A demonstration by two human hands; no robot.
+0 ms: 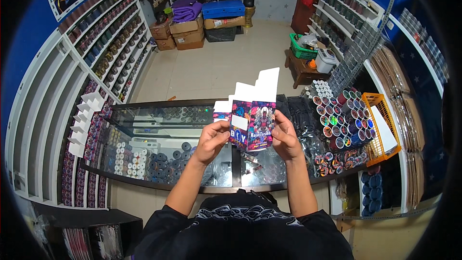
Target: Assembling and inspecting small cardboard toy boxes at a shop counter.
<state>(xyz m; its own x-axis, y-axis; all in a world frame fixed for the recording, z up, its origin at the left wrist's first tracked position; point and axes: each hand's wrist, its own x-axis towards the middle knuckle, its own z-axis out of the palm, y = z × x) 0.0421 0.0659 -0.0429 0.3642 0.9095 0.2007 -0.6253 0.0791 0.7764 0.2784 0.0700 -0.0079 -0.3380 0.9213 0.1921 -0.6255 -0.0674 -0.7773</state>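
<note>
Between both hands, above the glass counter, I hold a colourful printed folding carton (262, 124) with its printed faces toward me. White flaps stand up from its top edge, and a white patch shows on one panel. My left hand (211, 140) grips its left side, thumb in front and fingers partly hidden behind. My right hand (287, 138) grips the right edge, thumb on the front. Another printed panel with a white flap shows behind the carton near my left fingers; whether it is a separate carton I cannot tell.
Beneath lies a glass display counter (166, 182) holding several spools. To the right stand stacked round containers (337, 120) and an orange basket (387, 151). Opened printed cartons (84, 123) line the left rack. Across the floor are brown boxes (189, 38) and a wooden table (304, 69).
</note>
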